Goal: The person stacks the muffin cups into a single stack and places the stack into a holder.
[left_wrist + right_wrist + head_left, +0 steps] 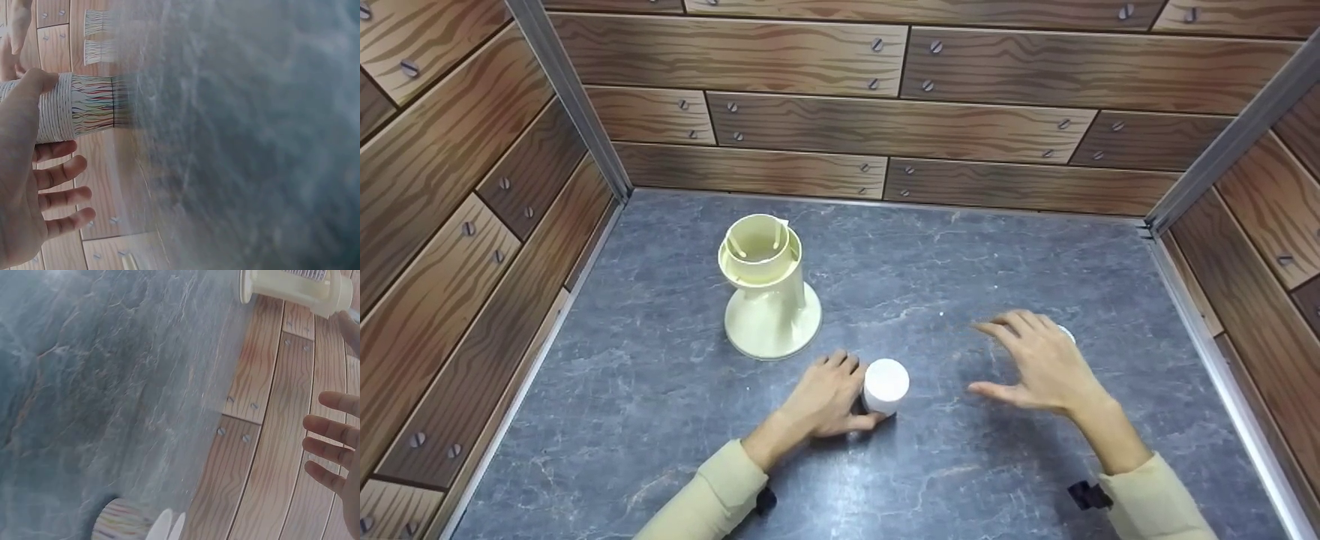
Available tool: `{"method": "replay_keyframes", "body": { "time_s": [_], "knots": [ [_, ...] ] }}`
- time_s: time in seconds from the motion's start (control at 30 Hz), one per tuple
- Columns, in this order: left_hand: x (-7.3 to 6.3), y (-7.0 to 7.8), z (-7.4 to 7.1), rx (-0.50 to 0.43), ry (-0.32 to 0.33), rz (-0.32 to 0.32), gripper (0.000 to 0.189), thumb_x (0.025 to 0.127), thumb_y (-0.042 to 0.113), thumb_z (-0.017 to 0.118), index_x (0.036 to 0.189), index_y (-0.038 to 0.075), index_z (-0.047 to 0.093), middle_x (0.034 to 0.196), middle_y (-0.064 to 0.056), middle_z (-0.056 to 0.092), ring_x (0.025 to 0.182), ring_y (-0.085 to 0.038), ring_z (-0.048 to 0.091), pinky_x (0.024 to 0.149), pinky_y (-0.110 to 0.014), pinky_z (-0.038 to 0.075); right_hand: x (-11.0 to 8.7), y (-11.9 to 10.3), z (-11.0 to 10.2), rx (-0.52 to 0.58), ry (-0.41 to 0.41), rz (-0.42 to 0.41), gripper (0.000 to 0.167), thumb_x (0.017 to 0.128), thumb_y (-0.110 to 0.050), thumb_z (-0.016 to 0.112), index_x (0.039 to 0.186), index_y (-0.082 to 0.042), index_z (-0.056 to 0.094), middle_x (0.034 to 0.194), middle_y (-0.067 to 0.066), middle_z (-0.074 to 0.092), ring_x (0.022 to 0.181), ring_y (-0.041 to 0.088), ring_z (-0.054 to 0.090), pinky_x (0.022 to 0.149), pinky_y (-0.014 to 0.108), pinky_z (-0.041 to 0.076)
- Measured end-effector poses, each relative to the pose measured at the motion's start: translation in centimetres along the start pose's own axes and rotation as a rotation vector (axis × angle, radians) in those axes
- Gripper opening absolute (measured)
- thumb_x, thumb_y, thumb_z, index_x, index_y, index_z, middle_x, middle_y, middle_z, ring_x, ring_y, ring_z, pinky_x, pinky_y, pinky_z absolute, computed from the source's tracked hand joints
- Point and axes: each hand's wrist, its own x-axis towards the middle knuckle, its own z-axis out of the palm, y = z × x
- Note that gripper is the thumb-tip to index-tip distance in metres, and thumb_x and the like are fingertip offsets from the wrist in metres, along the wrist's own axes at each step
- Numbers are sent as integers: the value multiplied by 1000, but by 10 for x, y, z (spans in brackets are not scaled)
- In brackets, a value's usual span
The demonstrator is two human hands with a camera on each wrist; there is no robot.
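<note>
My left hand (829, 397) holds the side of an upright stack of paper cups (886, 386). In the left wrist view the white rims are piled up along the stack (56, 109), and coloured wavy lines mark the lowest cup. Thumb and forefinger lie on opposite sides; the other fingers (64, 197) are spread loosely. Over the table at right, my right hand (1039, 364) holds nothing, thumb and fingers apart. A white rim (1067, 334) shows behind it. The right wrist view shows a striped cup (121, 520) at its bottom edge.
A cream plastic stand (772, 326) with a flared base and an open round top is left of the cups. Two line-patterned cups (98, 52) appear farther off in the left wrist view. Wood-patterned walls (810, 124) enclose the grey marbled table (660, 360).
</note>
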Motion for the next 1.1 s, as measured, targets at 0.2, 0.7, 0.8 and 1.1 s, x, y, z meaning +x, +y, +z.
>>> {"method": "replay_keyframes", "body": {
  "time_s": [0.2, 0.7, 0.8, 1.1],
  "knots": [
    [-1, -1, 0, -4, -13, -9, 73, 88, 75, 61, 125, 13, 65, 115, -4, 71, 107, -22, 63, 89, -38, 58, -14, 8, 1, 2, 2, 71, 84, 73, -70, 80, 135, -13, 67, 121, 13, 70, 112, 34, 65, 98, 56, 52],
    [0, -1, -2, -3, -54, -5, 75, 89, 75, 59, 130, 12, 64, 120, -5, 71, 111, -23, 64, 92, -39, 57, -61, 32, 1, 2, 28, 224, 78, 71, -61, 84, 130, -12, 69, 118, 16, 68, 108, 37, 63, 88, 53, 51],
    [-1, -1, -1, -8, -52, -4, 75, 89, 75, 59, 130, 12, 64, 121, -5, 71, 111, -23, 64, 92, -39, 57, -70, 36, 0, -8, 25, 252, 78, 70, -59, 85, 127, -9, 69, 115, 17, 68, 107, 39, 63, 87, 54, 51],
    [-1, -1, -2, 0, -67, -6, 78, 90, 76, 58, 132, 11, 63, 124, -7, 71, 112, -24, 64, 91, -39, 57, -88, 48, -1, -30, 5, 346, 85, 68, -62, 87, 129, -5, 67, 116, 20, 69, 105, 42, 64, 82, 57, 52]
  ]
}}
